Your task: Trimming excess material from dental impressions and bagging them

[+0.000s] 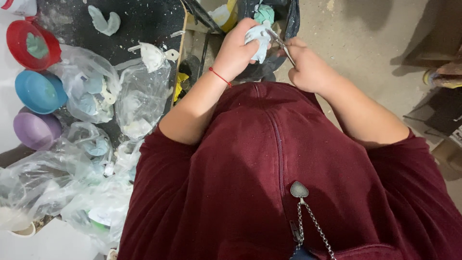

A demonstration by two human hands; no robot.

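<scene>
— Now, where does the pale blue cast piece (257,41) sit?

— Clamped in the left hand (236,50), held out over a dark bag (288,19) on the floor.

— And the right hand (308,70)?

— Closed around a thin metal tool (281,45), just right of the piece. The tool's long axis slants up-left, its tip touching the piece's upper edge.

Pale blue-white cast piece (257,41) sits upright in my left grip; thin metal blade (284,48) in right grip touches its edge.
</scene>
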